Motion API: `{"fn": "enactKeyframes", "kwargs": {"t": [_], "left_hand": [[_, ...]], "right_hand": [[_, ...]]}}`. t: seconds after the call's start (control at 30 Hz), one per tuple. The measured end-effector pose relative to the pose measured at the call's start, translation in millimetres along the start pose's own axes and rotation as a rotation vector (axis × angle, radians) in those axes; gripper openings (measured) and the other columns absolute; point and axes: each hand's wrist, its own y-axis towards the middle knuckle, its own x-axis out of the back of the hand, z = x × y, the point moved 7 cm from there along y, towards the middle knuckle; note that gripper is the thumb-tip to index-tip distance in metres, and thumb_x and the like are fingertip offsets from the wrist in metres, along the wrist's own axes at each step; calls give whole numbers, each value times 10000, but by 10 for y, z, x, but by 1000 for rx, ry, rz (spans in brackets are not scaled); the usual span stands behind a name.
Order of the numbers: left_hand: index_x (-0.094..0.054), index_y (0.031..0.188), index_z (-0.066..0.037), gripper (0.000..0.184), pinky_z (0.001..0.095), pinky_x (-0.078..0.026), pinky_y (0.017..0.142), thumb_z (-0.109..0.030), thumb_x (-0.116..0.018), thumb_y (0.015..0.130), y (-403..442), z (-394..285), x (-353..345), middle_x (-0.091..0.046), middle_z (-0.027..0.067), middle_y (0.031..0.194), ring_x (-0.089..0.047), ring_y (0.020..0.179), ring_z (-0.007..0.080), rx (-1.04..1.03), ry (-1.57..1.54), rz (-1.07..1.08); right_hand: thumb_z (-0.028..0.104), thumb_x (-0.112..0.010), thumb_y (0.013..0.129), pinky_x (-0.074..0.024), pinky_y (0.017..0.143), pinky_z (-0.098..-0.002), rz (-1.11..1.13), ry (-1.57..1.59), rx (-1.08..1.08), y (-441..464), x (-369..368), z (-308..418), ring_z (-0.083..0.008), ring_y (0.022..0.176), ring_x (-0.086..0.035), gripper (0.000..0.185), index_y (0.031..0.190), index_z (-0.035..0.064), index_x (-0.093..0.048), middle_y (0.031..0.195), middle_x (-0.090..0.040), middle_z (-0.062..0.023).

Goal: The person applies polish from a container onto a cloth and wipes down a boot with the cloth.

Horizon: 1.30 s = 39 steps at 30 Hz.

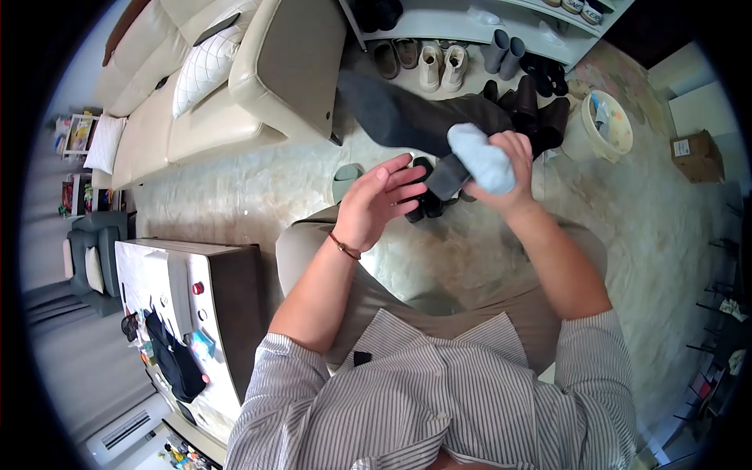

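While my R hand [518, 185] clenches a pale cloth [482, 160] by the dark boot [427, 125], approx. 12–1 o'clock, can't tell if its fingers grip the boot too; L hand [372, 199] is splayed, empty. Prob. mid-wipe; next move likely needs L hand steadying the boot.

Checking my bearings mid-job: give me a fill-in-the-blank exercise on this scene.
The left hand is ____ (open or closed).
The hand holding the pale cloth is the ____ one.
The boot nearest the pale cloth is ____ (dark or pale).
The cardboard box is coloured ____.
Missing words: open; right; dark; brown.
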Motion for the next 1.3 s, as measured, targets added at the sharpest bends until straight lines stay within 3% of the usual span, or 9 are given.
{"fn": "enactKeyframes", "kwargs": {"t": [0.07, 0.3, 0.43, 0.63, 0.7, 0.8, 0.9, 1.2, 1.3], "left_hand": [[-515, 1448, -55, 636, 406, -521, 1008, -543, -500, 1040, 26, 28, 32, -575, 128, 1459, -624, 1159, 204, -13, -84, 23], [-520, 1303, -133, 555, 382, -451, 1010, -562, -649, 976, 96, 321, 77, -605, 50, 1318, -581, 1148, 163, 114, -209, -153], [-545, 1315, -174, 433, 444, -434, 1091, -436, -676, 996, 54, 290, 51, -602, 45, 1304, -576, 1229, 170, 92, -155, -262], [-319, 1520, -168, 664, 429, -438, 1103, -257, -707, 989, 30, 119, 91, -583, 91, 1360, -579, 1266, 221, -123, -198, -151], [-216, 1600, -158, 780, 396, -458, 1105, -208, -698, 988, 34, -21, -17, -569, 137, 1406, -588, 1284, 253, -251, -222, -10], [-199, 1613, -161, 824, 399, -472, 1097, -147, -712, 969, 28, -55, -28, -567, 145, 1420, -591, 1283, 259, -265, -227, 8], [-197, 1616, -160, 845, 397, -486, 1076, -71, -711, 950, 47, -11, 5, -578, 148, 1401, -605, 1259, 254, -297, -129, -17], [-274, 1594, -162, 882, 353, -513, 1034, 57, -731, 872, 51, -5, -130, -579, 115, 1405, -573, 1298, 225, -293, -106, -23], [-303, 1574, -155, 841, 353, -493, 1052, 54, -721, 875, 23, 31, -78, -570, 129, 1435, -569, 1311, 238, -276, -45, -43]], "right_hand": [[235, -765, 715, -382, 894, -422, 83, -39, 58, -46, -146, 92, -263, 882, -566, 324, 963, 106, -602, 914, -592, -31], [251, -708, 775, -360, 913, -419, 112, -113, 195, -212, -374, 317, -213, 893, -582, 221, 936, 119, -634, 934, -601, 20], [269, -707, 773, -350, 925, -416, 103, -54, 232, -253, -477, 525, -199, 889, -586, 239, 943, 116, -637, 959, -596, 20], [244, -770, 749, -345, 941, -422, 171, -73, 110, -170, -422, 477, -227, 971, -586, 369, 1053, 105, -614, 1039, -602, 5], [185, -803, 701, -429, 903, -462, -14, -78, 12, -68, -272, 438, -322, 954, -592, 460, 1099, 35, -627, 1094, -629, -94], [124, -765, 715, -538, 864, -415, 256, 55, -160, -12, -339, 182, -348, 971, -691, 446, 1145, 42, -678, 1067, -713, -145], [118, -743, 728, -570, 828, -408, 263, 361, -229, -96, -299, 510, -356, 964, -707, 437, 1155, 50, -683, 1065, -722, -132], [204, -725, 739, -593, 801, -441, 308, -3, -305, 24, -171, 181, -382, 894, -710, 432, 1160, 109, -706, 1019, -740, -156], [182, -728, 736, -593, 797, -431, 256, 186, -292, -120, -209, 308, -376, 882, -714, 413, 1139, 96, -706, 993, -740, -154]]}}
